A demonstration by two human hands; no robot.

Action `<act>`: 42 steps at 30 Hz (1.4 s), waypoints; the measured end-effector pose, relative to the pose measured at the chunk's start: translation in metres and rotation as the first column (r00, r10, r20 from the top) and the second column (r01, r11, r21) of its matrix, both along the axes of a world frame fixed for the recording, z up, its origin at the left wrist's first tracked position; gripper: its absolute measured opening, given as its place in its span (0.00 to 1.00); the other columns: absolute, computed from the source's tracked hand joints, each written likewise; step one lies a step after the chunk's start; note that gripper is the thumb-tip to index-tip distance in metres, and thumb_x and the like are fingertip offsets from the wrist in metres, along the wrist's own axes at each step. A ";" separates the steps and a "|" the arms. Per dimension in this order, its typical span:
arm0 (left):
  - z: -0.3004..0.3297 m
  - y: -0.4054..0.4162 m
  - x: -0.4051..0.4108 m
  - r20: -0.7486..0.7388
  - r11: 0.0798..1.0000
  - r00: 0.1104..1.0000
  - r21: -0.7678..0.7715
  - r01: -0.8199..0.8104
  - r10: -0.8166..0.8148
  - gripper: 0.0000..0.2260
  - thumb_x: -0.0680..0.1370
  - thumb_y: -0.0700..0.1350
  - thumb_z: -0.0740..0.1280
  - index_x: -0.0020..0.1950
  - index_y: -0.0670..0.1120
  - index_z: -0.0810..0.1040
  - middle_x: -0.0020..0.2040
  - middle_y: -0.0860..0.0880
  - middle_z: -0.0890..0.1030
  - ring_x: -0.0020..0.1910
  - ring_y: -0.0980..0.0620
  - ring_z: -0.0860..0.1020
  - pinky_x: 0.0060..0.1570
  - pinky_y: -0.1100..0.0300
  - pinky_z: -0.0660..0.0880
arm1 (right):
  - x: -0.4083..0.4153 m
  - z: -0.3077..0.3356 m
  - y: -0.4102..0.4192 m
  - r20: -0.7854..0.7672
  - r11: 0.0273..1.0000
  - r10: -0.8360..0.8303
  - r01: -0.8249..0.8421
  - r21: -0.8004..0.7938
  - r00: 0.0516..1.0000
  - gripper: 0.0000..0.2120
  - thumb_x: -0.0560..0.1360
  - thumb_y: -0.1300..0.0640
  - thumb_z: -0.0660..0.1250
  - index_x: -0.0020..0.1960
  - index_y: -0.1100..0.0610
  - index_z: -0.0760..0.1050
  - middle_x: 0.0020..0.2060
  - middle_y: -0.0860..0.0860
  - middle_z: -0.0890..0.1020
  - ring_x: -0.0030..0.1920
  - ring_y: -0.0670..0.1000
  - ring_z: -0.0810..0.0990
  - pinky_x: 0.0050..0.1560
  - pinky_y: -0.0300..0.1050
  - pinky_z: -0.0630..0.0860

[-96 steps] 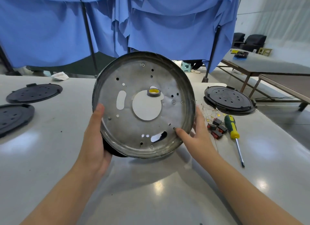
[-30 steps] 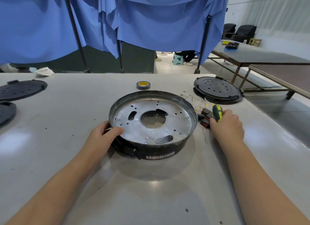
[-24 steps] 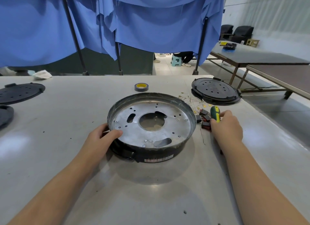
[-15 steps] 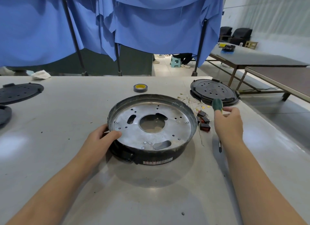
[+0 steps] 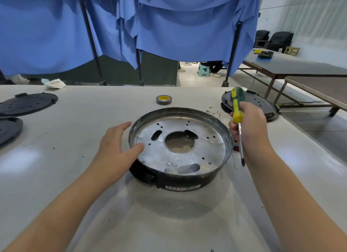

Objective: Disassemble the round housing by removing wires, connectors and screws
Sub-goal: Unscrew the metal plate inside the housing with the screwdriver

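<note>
Half a second earlier the right hand [image 5: 249, 127] held the screwdriver [image 5: 238, 112] low beside the table with only the handle's end showing; now the tool is raised, its green and yellow handle up and its steel shaft pointing down past the housing's right rim, with the fingers curled round the handle. The left hand [image 5: 117, 146] has loosened too: its fingers, which were wrapped on the left rim, are now straight and spread, the thumb lying over the rim onto the metal plate.

The round housing [image 5: 180, 148] sits flat on the pale table [image 5: 75, 176], near the middle and just in front of the person. It is a shallow pan with a dark outer wall and a dull, scuffed silver plate inside. The plate has a large round hole at its centre, two oblong slots, many small holes and a few screws. A label with red marks is on the near wall.

Thin loose wires [image 5: 218, 113] lie just behind the right rim. Farther back rests a roll of tape [image 5: 164, 99] with a yellow core. A black round cover [image 5: 262, 105] sits at the right, behind the raised hand, and two more black covers [image 5: 28, 103] lie well apart at the left edge. Blue cloth [image 5: 169, 26] hangs behind the table.
</note>
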State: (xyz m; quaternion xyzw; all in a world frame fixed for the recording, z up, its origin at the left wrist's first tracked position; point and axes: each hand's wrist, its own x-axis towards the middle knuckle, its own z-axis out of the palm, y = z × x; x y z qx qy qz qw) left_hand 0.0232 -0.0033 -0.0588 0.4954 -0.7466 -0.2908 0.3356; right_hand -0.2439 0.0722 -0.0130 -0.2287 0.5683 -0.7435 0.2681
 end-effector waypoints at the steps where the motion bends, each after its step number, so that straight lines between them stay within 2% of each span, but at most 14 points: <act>1: 0.003 -0.001 -0.002 0.074 1.000 0.997 0.005 0.017 -0.018 0.28 0.75 0.50 0.68 0.73 0.54 0.64 0.70 0.54 0.64 0.71 0.54 0.61 0.67 0.57 0.60 | 0.006 0.001 -0.003 -0.012 1.000 0.020 -0.021 -0.009 1.000 0.11 0.79 0.58 0.59 0.59 0.61 0.67 0.36 0.52 0.71 0.26 0.46 0.67 0.20 0.35 0.64; 4: 0.013 -0.006 -0.011 0.244 0.995 0.966 0.075 0.072 -0.088 0.29 0.75 0.51 0.67 0.74 0.53 0.62 0.73 0.53 0.59 0.74 0.52 0.57 0.68 0.56 0.58 | 0.023 0.007 -0.010 0.014 0.996 0.078 -0.077 -0.045 0.997 0.12 0.79 0.56 0.61 0.60 0.59 0.67 0.35 0.52 0.71 0.24 0.45 0.65 0.21 0.36 0.63; 7: 0.022 -0.011 -0.022 0.309 0.991 0.942 0.065 0.117 -0.131 0.29 0.75 0.50 0.67 0.75 0.53 0.62 0.76 0.53 0.56 0.75 0.52 0.53 0.71 0.55 0.56 | 0.036 0.016 -0.018 0.036 0.988 0.143 -0.141 -0.058 0.989 0.10 0.80 0.54 0.61 0.58 0.57 0.67 0.31 0.50 0.70 0.24 0.45 0.64 0.21 0.36 0.62; 10: 0.030 -0.013 -0.032 0.377 0.970 0.900 -0.018 0.241 -0.217 0.24 0.76 0.52 0.67 0.71 0.53 0.69 0.71 0.53 0.67 0.73 0.52 0.62 0.72 0.54 0.59 | 0.046 0.026 -0.027 0.072 0.977 0.203 -0.196 -0.087 0.977 0.06 0.80 0.53 0.60 0.52 0.55 0.68 0.30 0.50 0.70 0.24 0.45 0.65 0.22 0.36 0.62; 12: 0.035 -0.012 -0.036 0.389 0.951 0.873 0.032 0.307 -0.295 0.21 0.75 0.54 0.68 0.67 0.57 0.72 0.69 0.56 0.70 0.70 0.54 0.66 0.71 0.53 0.61 | 0.053 0.032 -0.033 0.097 0.973 0.220 -0.212 -0.092 0.971 0.07 0.81 0.51 0.58 0.50 0.55 0.68 0.30 0.49 0.71 0.25 0.45 0.67 0.23 0.36 0.65; 14: 0.042 -0.014 -0.038 0.466 0.935 0.816 0.081 0.346 -0.343 0.20 0.73 0.58 0.69 0.65 0.61 0.72 0.70 0.59 0.69 0.69 0.56 0.65 0.74 0.48 0.54 | 0.060 0.037 -0.040 0.073 0.972 0.228 -0.222 -0.076 0.971 0.07 0.81 0.51 0.58 0.51 0.54 0.69 0.32 0.50 0.74 0.27 0.44 0.71 0.26 0.37 0.72; 19: 0.068 -0.024 -0.038 0.627 0.883 0.623 0.313 0.348 -0.468 0.38 0.62 0.67 0.75 0.68 0.69 0.64 0.73 0.61 0.64 0.73 0.52 0.61 0.73 0.46 0.49 | 0.075 0.044 -0.048 0.022 0.918 0.391 -0.388 -0.085 0.920 0.10 0.79 0.59 0.63 0.59 0.59 0.70 0.37 0.53 0.78 0.29 0.46 0.79 0.41 0.46 0.83; 23: 0.070 -0.027 -0.044 0.717 0.870 0.500 0.336 0.361 -0.485 0.43 0.61 0.67 0.75 0.71 0.69 0.58 0.76 0.61 0.60 0.77 0.48 0.51 0.73 0.45 0.40 | 0.077 0.043 -0.045 -0.055 0.854 0.517 -0.519 -0.025 0.854 0.17 0.77 0.61 0.66 0.64 0.61 0.68 0.38 0.55 0.82 0.37 0.53 0.84 0.47 0.51 0.83; 26: 0.066 -0.026 -0.045 0.733 0.879 0.494 0.328 0.346 -0.468 0.44 0.61 0.68 0.75 0.72 0.68 0.57 0.75 0.60 0.61 0.77 0.47 0.52 0.73 0.45 0.48 | 0.076 0.043 -0.038 -0.171 0.797 0.603 -0.600 0.076 0.779 0.16 0.76 0.60 0.68 0.62 0.59 0.68 0.41 0.55 0.85 0.43 0.55 0.86 0.49 0.51 0.82; 28: 0.066 -0.023 -0.043 0.728 0.884 0.509 0.317 0.345 -0.460 0.44 0.61 0.68 0.75 0.72 0.68 0.57 0.74 0.61 0.63 0.74 0.49 0.57 0.69 0.49 0.59 | 0.074 0.045 -0.033 -0.243 0.772 0.633 -0.622 0.129 0.735 0.15 0.76 0.60 0.68 0.61 0.58 0.69 0.44 0.55 0.86 0.45 0.55 0.86 0.51 0.52 0.82; 31: 0.065 -0.018 -0.043 0.753 0.894 0.506 0.252 0.370 -0.421 0.41 0.62 0.68 0.73 0.71 0.66 0.60 0.71 0.61 0.66 0.71 0.51 0.61 0.66 0.52 0.63 | 0.068 0.051 -0.024 -0.346 0.760 0.644 -0.625 0.181 0.682 0.14 0.76 0.58 0.68 0.58 0.57 0.69 0.46 0.53 0.86 0.47 0.53 0.85 0.51 0.52 0.81; 35: 0.065 -0.013 -0.047 0.680 0.881 0.601 0.147 0.450 -0.420 0.23 0.64 0.66 0.74 0.54 0.60 0.74 0.52 0.60 0.72 0.52 0.58 0.72 0.52 0.58 0.74 | 0.057 0.062 -0.010 -0.413 0.766 0.628 -0.617 0.178 0.660 0.16 0.73 0.56 0.69 0.58 0.57 0.69 0.46 0.52 0.86 0.46 0.53 0.86 0.44 0.47 0.82; 38: 0.060 -0.010 -0.052 0.594 0.837 0.606 0.245 0.490 -0.529 0.20 0.61 0.67 0.75 0.42 0.56 0.75 0.38 0.59 0.76 0.37 0.60 0.75 0.36 0.63 0.73 | 0.051 0.066 -0.006 -0.374 0.771 0.618 -0.627 0.112 0.692 0.18 0.73 0.57 0.68 0.59 0.60 0.68 0.44 0.54 0.86 0.44 0.54 0.86 0.40 0.43 0.81; 42: 0.047 -0.012 -0.061 0.563 0.802 0.575 0.351 0.484 -0.594 0.22 0.60 0.68 0.75 0.36 0.52 0.75 0.28 0.59 0.75 0.28 0.60 0.72 0.31 0.66 0.68 | 0.050 0.066 -0.005 -0.377 0.756 0.637 -0.639 0.139 0.672 0.17 0.74 0.57 0.68 0.59 0.60 0.68 0.44 0.54 0.86 0.44 0.54 0.86 0.40 0.43 0.81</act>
